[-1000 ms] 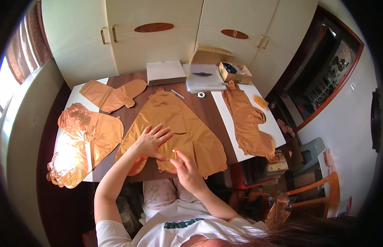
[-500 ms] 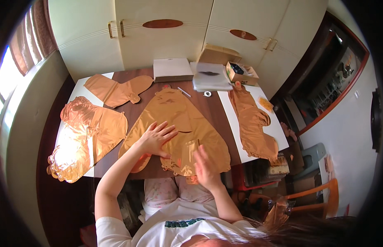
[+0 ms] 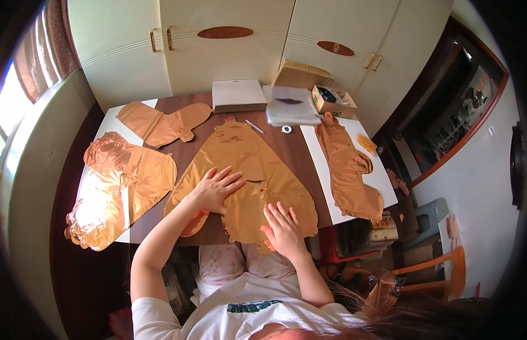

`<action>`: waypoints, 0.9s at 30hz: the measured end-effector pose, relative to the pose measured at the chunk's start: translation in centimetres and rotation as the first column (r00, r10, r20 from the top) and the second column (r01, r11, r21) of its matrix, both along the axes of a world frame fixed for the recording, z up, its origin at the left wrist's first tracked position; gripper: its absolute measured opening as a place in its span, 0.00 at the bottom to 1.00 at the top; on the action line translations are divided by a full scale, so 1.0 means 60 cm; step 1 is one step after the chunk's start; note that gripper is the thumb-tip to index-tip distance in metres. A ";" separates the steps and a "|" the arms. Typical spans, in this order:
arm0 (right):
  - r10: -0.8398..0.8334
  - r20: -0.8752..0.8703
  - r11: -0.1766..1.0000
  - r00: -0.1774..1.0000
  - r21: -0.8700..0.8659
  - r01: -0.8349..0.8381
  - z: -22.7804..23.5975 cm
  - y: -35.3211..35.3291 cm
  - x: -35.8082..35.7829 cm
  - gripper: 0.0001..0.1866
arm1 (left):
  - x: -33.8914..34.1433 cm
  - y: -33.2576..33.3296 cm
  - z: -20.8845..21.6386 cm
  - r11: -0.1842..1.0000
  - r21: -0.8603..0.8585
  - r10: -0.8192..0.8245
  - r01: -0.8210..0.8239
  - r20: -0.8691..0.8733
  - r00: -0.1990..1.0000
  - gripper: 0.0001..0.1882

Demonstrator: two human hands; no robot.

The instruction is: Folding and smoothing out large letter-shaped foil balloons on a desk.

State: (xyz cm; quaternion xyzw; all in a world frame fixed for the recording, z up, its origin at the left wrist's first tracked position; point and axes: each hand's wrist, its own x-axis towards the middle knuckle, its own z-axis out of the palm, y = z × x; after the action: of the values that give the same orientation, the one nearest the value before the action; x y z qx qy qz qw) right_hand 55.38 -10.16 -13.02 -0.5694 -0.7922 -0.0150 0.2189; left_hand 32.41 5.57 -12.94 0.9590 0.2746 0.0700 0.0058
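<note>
A large, uninflated orange foil balloon (image 3: pixel 232 147) lies flat in the middle of the table, its near edge hanging slightly over the front. My left hand (image 3: pixel 219 188) rests flat on its left-centre part with the fingers spread. On its lower right lies my right hand (image 3: pixel 284 228), palm down with fingers extended. Some orange foil shows by the right thumb at the table's front edge. Another flat foil piece (image 3: pixel 130 187), crinkled and shiny, is at the left, with a smaller one (image 3: pixel 161 126) behind it. To the right lies a narrow, curved foil piece (image 3: pixel 348 170).
White boards lie under the side pieces on the dark wooden table (image 3: pixel 289 153). At the back are a white box (image 3: pixel 238 93), clear plastic sleeves (image 3: pixel 291 106), an open carton (image 3: pixel 334 101), a tape roll (image 3: pixel 286 130) and a pen (image 3: pixel 254 126). An orange chair (image 3: pixel 439 272) stands at the right.
The creased, shiny flap near the front of the middle balloon now lies smoother and flatter. My right hand, blurred before, has come down onto the foil. My left hand has stayed nearly in place.
</note>
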 end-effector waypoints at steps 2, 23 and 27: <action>0.003 0.014 1.000 1.000 -0.020 -0.003 0.001 -0.001 -0.001 0.25 | 0.001 -0.001 0.004 1.000 -0.003 0.001 -0.001 -0.005 1.000 0.54; 0.409 -0.226 0.846 0.884 -0.269 -0.460 0.042 0.205 0.095 0.13 | 0.002 -0.004 0.011 0.999 -0.042 0.017 -0.018 -0.032 0.999 0.56; 0.472 -0.234 0.784 0.850 -0.328 -0.526 0.038 0.221 0.079 0.09 | 0.003 -0.008 0.010 0.998 -0.052 0.017 -0.017 0.005 1.000 0.56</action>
State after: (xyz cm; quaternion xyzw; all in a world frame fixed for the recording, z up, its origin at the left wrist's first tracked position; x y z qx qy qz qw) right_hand 60.10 3.10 -10.77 -0.3699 -0.8848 0.2372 0.1552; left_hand 32.62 5.09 -12.33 0.9559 0.2846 0.0653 0.0309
